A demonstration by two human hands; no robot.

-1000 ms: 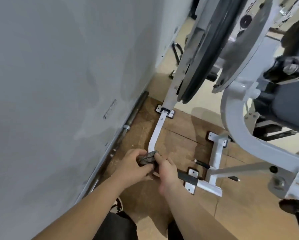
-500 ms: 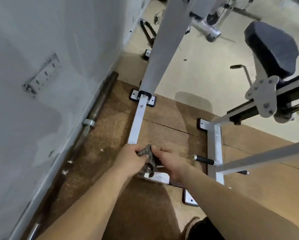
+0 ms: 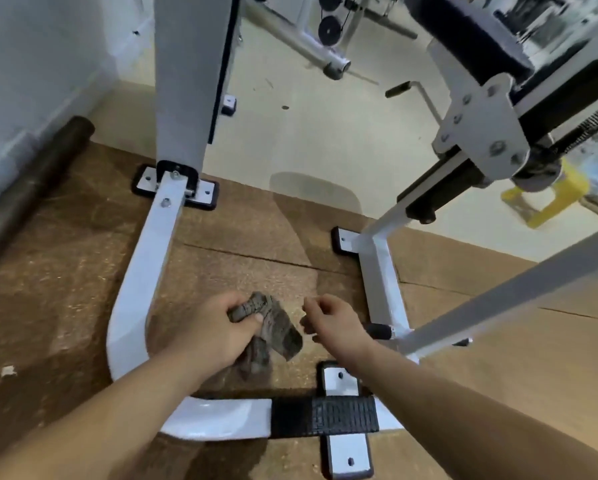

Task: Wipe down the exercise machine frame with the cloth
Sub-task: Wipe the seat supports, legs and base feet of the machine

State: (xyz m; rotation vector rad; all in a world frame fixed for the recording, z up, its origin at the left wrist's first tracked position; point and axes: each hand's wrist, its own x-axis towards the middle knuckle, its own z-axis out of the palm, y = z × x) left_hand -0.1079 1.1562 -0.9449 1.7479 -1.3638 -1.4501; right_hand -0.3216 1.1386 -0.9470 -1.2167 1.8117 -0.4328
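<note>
Beside the frame (image 3: pixel 131 306), the left hand (image 3: pixel 214 332) grips the cloth (image 3: pixel 276 329)

Left hand (image 3: pixel 210 332) grips crumpled grey cloth (image 3: pixel 276 329) over brown floor mat (image 3: pixel 65 271), inside the bend of white frame bar (image 3: pixel 131 289). Right hand (image 3: pixel 330 320) just beside cloth, apart from it, fingers curled.
</note>
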